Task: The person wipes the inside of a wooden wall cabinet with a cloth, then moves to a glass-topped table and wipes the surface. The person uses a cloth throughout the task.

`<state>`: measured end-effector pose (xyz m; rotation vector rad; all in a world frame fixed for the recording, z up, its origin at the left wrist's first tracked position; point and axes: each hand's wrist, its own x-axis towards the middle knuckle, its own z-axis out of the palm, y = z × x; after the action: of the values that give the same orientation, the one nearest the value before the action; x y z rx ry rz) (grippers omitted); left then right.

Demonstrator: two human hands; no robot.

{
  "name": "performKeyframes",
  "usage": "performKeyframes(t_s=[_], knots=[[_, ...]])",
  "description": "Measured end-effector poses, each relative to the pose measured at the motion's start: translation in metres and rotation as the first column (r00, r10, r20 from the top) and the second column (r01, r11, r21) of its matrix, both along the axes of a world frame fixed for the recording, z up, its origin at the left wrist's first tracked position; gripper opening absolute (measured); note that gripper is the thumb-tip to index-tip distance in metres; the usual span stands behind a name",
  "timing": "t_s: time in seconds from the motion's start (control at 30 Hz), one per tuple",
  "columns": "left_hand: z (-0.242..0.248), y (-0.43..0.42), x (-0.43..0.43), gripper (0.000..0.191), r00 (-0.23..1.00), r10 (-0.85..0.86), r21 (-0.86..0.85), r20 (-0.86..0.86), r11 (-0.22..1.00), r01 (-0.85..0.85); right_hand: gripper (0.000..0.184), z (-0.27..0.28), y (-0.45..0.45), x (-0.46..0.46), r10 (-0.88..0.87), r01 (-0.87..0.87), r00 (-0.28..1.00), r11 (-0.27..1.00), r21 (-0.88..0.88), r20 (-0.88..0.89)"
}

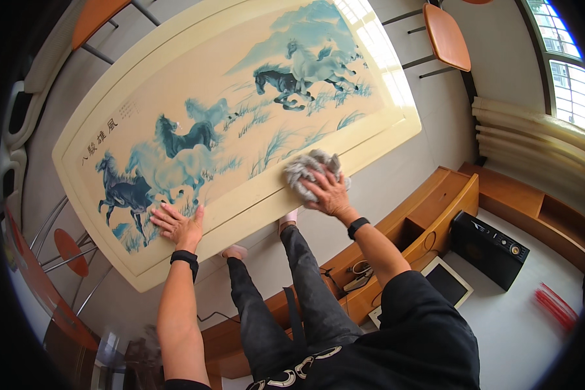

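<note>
Before me lies a large cream-framed table [268, 204], its glossy top decorated with a painting of running horses [185, 136] in blue-green tones. My right hand [327, 192] presses a crumpled grey cloth [312, 168] onto the near border of the top, right of the middle. Further left, my left hand [178, 225] rests flat with fingers spread on the painted surface close to the near edge, holding nothing. Window light reflects off the table's far right corner. A dark band circles each wrist.
Orange-seated chairs [446, 36] stand beyond the table, and an orange round stool [71, 252] is at the left. Behind me to the right are a low wooden cabinet [438, 195], a black speaker box [490, 249] and a flat screen [446, 282]. Cables hang over the cabinet.
</note>
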<state>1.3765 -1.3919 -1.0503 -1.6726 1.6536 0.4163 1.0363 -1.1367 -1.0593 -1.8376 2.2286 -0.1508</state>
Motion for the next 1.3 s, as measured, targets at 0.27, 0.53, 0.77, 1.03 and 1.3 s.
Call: performKeyframes(t_s=[0.27,0.53,0.77,1.03,1.3], knots=[[-0.001,-0.001,0.002,0.128,1.000,-0.003,0.016,0.021,1.000,0.003,0.073,-0.004,0.017,-0.120,-0.374,0.355,0.923,0.919,-0.171,-0.092],[-0.003,0.000,0.006,0.127,0.999,-0.008,0.015,0.032,1.000,0.007,0.062,-0.025,0.012,-0.218,-0.821,0.764,0.524,0.570,-0.300,-0.227],[-0.005,0.002,0.011,0.128,0.999,-0.029,-0.007,0.025,1.000,0.029,0.065,-0.047,-0.021,-0.285,-0.944,0.915,0.170,0.257,-0.311,-0.282],[-0.011,0.007,0.018,0.128,0.999,-0.039,-0.035,0.014,0.999,0.040,0.066,-0.042,-0.076,-0.316,-0.891,0.849,0.401,0.448,-0.281,-0.212],[-0.011,0.007,0.017,0.127,0.998,-0.050,-0.035,0.028,0.998,0.051,0.069,-0.031,-0.129,-0.272,-0.694,0.633,0.686,0.717,-0.291,-0.218]])
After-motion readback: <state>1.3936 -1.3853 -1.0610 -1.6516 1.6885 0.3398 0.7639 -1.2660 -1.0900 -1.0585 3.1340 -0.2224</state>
